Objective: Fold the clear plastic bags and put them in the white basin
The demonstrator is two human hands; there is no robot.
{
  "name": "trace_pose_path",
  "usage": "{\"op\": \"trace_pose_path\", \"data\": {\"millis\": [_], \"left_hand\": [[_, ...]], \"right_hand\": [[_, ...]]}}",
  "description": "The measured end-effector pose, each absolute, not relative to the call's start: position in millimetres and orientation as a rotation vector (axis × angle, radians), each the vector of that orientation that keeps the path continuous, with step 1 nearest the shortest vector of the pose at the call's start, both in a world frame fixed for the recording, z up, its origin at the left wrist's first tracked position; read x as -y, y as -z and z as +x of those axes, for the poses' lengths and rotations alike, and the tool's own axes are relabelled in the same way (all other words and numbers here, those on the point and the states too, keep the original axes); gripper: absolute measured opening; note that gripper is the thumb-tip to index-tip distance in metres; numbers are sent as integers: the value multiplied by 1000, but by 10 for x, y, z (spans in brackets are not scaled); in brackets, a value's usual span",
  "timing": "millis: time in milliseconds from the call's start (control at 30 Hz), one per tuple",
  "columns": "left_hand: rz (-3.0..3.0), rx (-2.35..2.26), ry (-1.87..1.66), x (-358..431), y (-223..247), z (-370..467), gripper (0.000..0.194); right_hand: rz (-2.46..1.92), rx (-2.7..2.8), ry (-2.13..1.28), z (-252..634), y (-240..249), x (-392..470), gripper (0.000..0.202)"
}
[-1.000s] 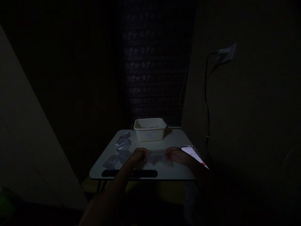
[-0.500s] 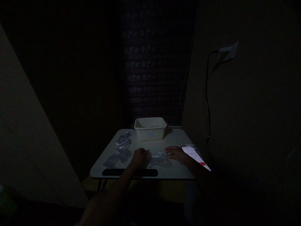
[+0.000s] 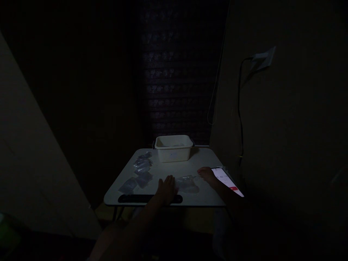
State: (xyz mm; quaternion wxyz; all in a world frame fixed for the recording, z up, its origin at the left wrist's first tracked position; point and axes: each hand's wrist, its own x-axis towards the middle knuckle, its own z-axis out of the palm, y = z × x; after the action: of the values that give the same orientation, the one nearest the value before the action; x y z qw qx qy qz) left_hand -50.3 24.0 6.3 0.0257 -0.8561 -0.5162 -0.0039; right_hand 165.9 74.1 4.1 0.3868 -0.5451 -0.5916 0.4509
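A clear plastic bag [image 3: 187, 184] lies flat on the small white table [image 3: 179, 168], in dim light. My left hand [image 3: 166, 188] rests palm down at the bag's left edge, fingers stretched out. Just beyond the bag's right end, my right hand [image 3: 208, 174] is near the lit phone [image 3: 227, 181]; its fingers point left, loosely extended, with nothing visible in them. Several more clear plastic bags [image 3: 143, 178] lie in a cluster along the table's left side.
At the back of the table stands a white plastic tub [image 3: 174, 155] with dark side handles and some pale contents. A black slot [image 3: 133, 198] runs along the front edge. On the right wall, a dark cord [image 3: 239, 98] hangs from an outlet [image 3: 265, 59].
Both hands have let go of the bag, which now lies flat. My left hand has moved right and nearer and spread flat; my right hand has drawn back slightly to the right.
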Motion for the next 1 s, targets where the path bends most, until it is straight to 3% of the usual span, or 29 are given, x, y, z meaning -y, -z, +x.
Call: {"op": "trace_pose_path", "data": {"millis": [167, 267, 567, 1000], "left_hand": [[-2612, 1658, 13, -236, -57, -518, 53], [-2605, 1680, -6, -247, -49, -529, 55], [-2686, 1666, -33, -256, -83, -553, 55], [-2800, 1601, -51, -275, -66, -675, 56]], "right_hand": [[-1707, 1930, -252, 1531, -86, -654, 29], [-1738, 2137, -46, 1487, -109, -576, 37], [-1815, 2246, 80, 1592, -134, -594, 18], [-1820, 2284, 234, 1508, -93, -638, 21]]}}
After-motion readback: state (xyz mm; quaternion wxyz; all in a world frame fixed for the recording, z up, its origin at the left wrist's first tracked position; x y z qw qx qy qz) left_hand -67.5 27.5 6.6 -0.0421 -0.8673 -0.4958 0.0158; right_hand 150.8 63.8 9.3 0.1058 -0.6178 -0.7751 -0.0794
